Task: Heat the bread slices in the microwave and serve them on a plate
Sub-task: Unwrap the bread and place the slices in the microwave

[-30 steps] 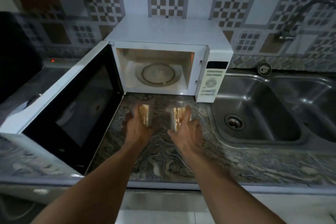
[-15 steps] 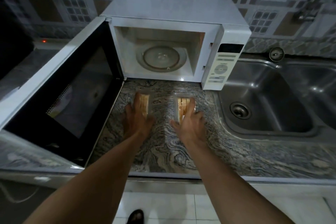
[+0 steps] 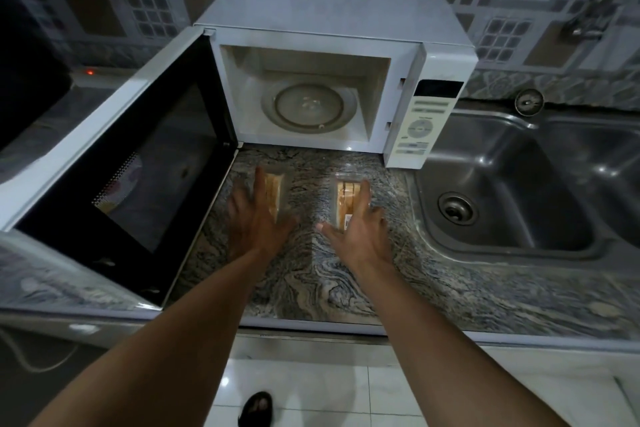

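Your thumbs have splayed slightly wider. Your left hand (image 3: 254,227) and right hand (image 3: 360,237), fingers straight and spread, touch the left bread stack (image 3: 275,185) and right bread stack (image 3: 344,198) on the counter (image 3: 311,284), 6 o'clock from the microwave (image 3: 434,55).

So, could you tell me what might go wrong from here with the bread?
1. The left bread pack and the right bread pack both seem wrapped in clear plastic. If they are heated like that, the wrap could soften or melt.
2. The open microwave door juts out close beside the left hand, so lifting that pack towards the turntable may knock the arm against it.
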`<act>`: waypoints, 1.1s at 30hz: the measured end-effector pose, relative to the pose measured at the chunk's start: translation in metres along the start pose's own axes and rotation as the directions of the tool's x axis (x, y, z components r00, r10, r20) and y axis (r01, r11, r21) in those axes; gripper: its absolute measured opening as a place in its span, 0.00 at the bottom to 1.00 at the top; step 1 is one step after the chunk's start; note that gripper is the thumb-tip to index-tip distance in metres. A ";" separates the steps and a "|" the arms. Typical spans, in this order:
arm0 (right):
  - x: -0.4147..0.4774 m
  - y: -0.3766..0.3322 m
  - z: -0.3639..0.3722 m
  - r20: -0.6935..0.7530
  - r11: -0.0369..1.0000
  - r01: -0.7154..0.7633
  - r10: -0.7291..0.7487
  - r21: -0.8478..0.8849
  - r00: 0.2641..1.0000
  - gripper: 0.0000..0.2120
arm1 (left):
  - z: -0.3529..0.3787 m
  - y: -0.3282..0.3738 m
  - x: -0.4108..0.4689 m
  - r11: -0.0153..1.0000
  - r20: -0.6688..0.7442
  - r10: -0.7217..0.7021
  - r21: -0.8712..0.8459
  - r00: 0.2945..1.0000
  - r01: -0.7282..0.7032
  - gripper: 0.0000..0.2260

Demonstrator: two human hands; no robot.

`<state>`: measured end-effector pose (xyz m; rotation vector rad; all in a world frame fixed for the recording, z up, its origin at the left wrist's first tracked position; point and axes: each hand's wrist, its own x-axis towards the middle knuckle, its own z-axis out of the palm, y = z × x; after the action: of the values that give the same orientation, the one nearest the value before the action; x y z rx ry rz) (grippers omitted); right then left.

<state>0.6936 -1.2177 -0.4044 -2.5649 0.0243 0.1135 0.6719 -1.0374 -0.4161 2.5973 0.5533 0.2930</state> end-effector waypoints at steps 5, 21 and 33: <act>-0.012 0.012 -0.019 -0.112 0.952 0.258 -0.278 -0.164 0.954 0.40 | -0.003 0.022 -0.029 0.975 -0.079 0.223 0.039 0.972 -0.220 0.26; -0.024 0.034 -0.029 0.167 0.792 0.533 -0.506 -0.297 0.846 0.15 | 0.016 0.057 -0.059 0.924 0.333 -0.036 -0.347 0.942 0.158 0.14; -0.018 0.032 -0.041 0.254 0.786 0.526 -0.463 -0.326 0.849 0.16 | 0.039 0.059 -0.059 0.725 0.465 -0.126 -0.559 0.876 0.402 0.21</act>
<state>0.6771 -1.2671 -0.3862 -2.8418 -0.8148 0.1323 0.6498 -1.1260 -0.4279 1.7923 0.5516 -0.1384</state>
